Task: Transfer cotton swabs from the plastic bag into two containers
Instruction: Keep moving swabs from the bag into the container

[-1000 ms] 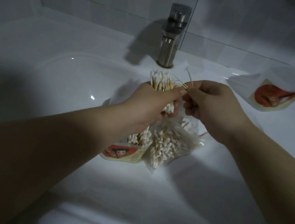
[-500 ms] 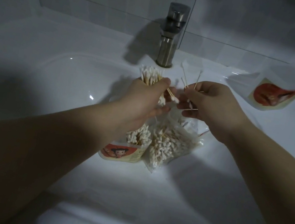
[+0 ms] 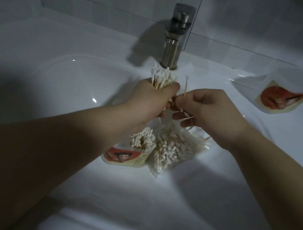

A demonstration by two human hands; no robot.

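Swab bundle [image 3: 161,77] in left hand [image 3: 148,102], loose swabs [image 3: 185,87] in right hand [image 3: 213,113]

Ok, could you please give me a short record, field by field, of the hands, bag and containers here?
left hand: grips a bundle of cotton swabs, tips up
right hand: pinches a few loose swabs
plastic bag: lies in the sink, swabs inside
near container: beside the bag, holds upright swabs
far container: on the sink ledge at right, contents unclear

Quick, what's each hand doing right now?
Left hand: closed around a bundle of cotton swabs.
Right hand: pinching a few loose swabs.
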